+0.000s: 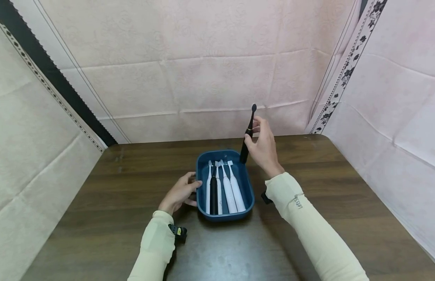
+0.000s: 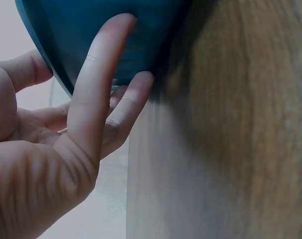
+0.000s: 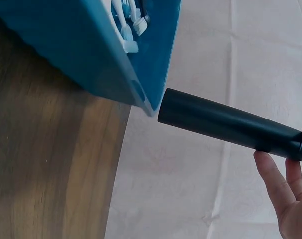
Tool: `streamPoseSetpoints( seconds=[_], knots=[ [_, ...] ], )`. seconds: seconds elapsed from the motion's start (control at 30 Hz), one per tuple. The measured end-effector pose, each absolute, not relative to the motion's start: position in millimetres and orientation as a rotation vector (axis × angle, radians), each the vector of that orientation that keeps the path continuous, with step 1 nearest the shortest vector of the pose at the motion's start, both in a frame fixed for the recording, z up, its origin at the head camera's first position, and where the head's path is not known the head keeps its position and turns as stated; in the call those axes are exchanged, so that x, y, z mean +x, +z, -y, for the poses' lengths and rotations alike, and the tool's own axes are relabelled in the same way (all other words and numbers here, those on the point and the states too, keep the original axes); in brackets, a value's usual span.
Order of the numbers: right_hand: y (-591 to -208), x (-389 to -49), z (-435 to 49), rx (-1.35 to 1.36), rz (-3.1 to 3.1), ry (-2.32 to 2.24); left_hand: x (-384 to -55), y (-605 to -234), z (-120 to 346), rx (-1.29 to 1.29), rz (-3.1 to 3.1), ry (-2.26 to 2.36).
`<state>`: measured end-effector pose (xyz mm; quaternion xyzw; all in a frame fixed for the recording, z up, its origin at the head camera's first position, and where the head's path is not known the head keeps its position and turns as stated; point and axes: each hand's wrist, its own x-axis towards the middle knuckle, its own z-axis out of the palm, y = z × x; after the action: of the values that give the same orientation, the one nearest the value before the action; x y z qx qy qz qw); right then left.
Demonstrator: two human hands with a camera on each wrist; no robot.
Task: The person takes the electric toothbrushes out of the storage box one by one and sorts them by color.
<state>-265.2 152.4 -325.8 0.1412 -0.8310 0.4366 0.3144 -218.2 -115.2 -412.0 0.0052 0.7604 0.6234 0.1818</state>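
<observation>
My right hand [image 1: 263, 150] pinches a black electric toothbrush [image 1: 248, 136] by its upper handle, brush head up. The handle's lower end is close to the far right corner of a blue tray [image 1: 250, 191]. In the right wrist view, the black handle [image 3: 230, 122] slants beside the tray's corner. My left hand [image 1: 180, 192] holds the tray's left side, thumb over the rim; in the left wrist view its fingers [image 2: 91, 94] lie against the outer wall. Inside the tray lie several white electric toothbrushes [image 1: 236, 189] and one black toothbrush [image 1: 213, 195], side by side, heads toward the far end.
The tray stands on a brown wooden table [image 1: 133, 210], whose far edge runs just beyond it. Pale cloth [image 1: 210, 86] hangs behind the table and on both sides. Each wrist bears a small black camera, such as the left one [image 1: 180, 233].
</observation>
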Motion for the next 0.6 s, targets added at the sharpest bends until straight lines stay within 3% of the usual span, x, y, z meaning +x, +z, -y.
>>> streamPoseSetpoints(
  seconds=[0.6],
  knots=[
    [-344,-275,-174,0.287,2.189,1.109,-220,-411,117,0.040,-2.142,1.745]
  ],
)
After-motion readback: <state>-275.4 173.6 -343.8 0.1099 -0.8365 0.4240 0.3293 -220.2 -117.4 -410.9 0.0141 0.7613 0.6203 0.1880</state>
